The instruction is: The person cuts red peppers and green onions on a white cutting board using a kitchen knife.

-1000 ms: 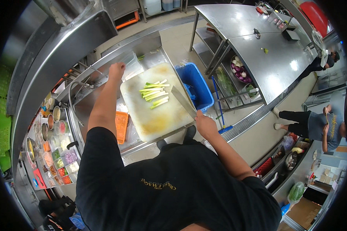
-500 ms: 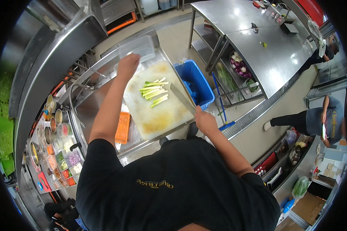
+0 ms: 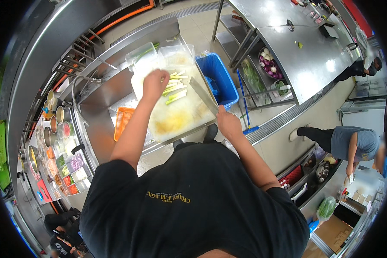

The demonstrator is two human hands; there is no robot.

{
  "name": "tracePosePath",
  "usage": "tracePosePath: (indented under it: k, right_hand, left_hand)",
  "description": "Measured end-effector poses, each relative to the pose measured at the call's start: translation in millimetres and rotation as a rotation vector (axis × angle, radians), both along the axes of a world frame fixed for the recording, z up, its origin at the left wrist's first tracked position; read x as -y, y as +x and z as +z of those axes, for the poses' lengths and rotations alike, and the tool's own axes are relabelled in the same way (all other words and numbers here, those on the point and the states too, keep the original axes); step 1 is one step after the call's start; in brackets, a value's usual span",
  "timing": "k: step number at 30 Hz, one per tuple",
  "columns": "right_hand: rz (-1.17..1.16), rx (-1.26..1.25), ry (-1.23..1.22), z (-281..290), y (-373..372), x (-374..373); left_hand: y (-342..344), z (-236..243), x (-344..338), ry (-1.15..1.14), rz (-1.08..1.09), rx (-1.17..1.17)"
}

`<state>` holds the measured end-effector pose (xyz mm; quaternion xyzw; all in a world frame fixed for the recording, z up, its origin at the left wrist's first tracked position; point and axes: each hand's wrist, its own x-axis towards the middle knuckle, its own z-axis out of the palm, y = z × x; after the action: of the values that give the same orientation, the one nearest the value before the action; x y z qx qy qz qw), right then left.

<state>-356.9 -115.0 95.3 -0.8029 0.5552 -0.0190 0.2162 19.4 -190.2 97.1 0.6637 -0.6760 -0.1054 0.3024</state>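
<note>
Cut green onion stalks (image 3: 176, 94) lie in a pile on the white, yellow-stained cutting board (image 3: 172, 127). My left hand (image 3: 156, 84) is over the pile's left side, fingers curled; whether anything is between them is hidden. My right hand (image 3: 228, 120) grips the handle of a broad cleaver (image 3: 204, 95), whose blade lies at the pile's right side. Two clear plastic containers (image 3: 176, 56) sit at the back end of the board, one partly over the sink's rim, with some greens beside the left one.
An orange basket (image 3: 122, 122) sits in the sink left of the board. A blue bin (image 3: 223, 79) stands right of it, near a steel table (image 3: 301, 64) with onions below. Ingredient pans (image 3: 66, 170) line the left. Co-workers (image 3: 348, 142) work at the right and lower left.
My left hand has moved down from the clear container onto the green onions' left side, leaving the container at the board's back. My right hand still grips the cleaver. The view has shifted.
</note>
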Motion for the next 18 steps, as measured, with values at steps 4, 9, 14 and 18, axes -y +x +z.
tracePosePath:
  k: [4, 9, 14, 18]
  right_hand:
    - [0.014, 0.014, -0.038, 0, 0, 1]
    - [0.028, 0.006, -0.044, -3, -2, 3]
    - [0.036, 0.074, -0.064, 0, -2, 5]
    - [0.038, 0.21, -0.063, 9, 1, -1]
  left_hand:
    - [-32, -35, -72, 0.178, -0.062, 0.091]
    - [-43, -69, -73, 0.047, -0.014, 0.001]
    - [-31, -62, -55, 0.309, -0.064, -0.065]
    - [-13, -33, -77, 0.083, -0.008, -0.093]
